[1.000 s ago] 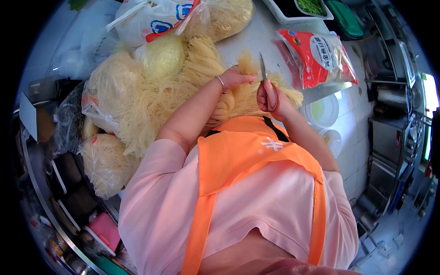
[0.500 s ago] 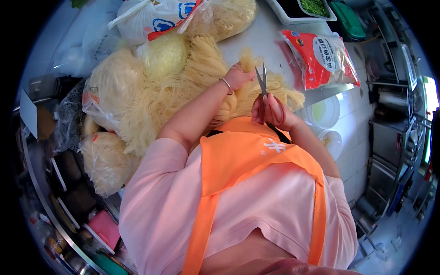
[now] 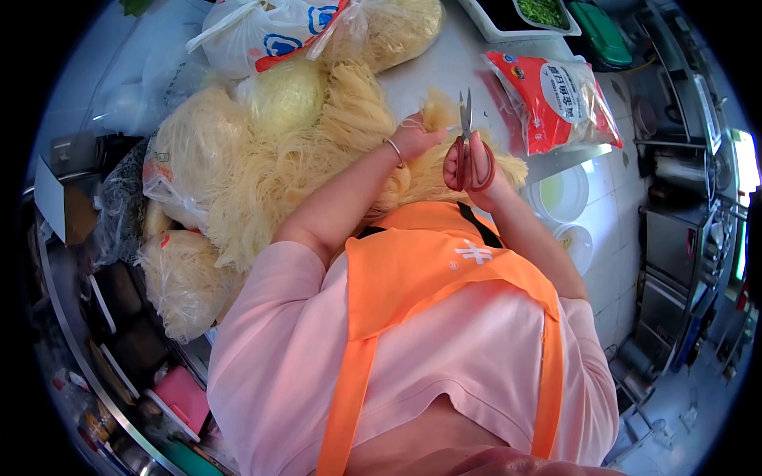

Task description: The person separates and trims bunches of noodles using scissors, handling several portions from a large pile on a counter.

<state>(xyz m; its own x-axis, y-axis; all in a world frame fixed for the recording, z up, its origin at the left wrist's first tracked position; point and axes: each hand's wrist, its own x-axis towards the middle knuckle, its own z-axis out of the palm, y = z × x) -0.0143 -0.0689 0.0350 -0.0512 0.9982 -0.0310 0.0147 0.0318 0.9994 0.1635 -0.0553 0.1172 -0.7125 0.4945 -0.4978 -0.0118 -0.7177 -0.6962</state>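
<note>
Shifted right and closed, scissors [image 3: 466, 111] are gripped by the right hand [image 3: 470, 166]; noodles [image 3: 435, 105] are pinched by the left hand [image 3: 414, 136].

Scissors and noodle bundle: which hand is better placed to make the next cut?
Right, probably: the right hand grips the red-handled scissors, blades beside the noodle bundle that the left hand pinches.

I see one open lane: a bare strip of counter [image 3: 448, 63] in the upper middle of the frame, between the noodle heap [image 3: 302, 151] at left and the red packet [image 3: 559, 99] at right. Bagged noodles [image 3: 393, 28] and a tray [image 3: 508, 30] close its top; the scissors [image 3: 465, 119] stand at its lower end.
</note>
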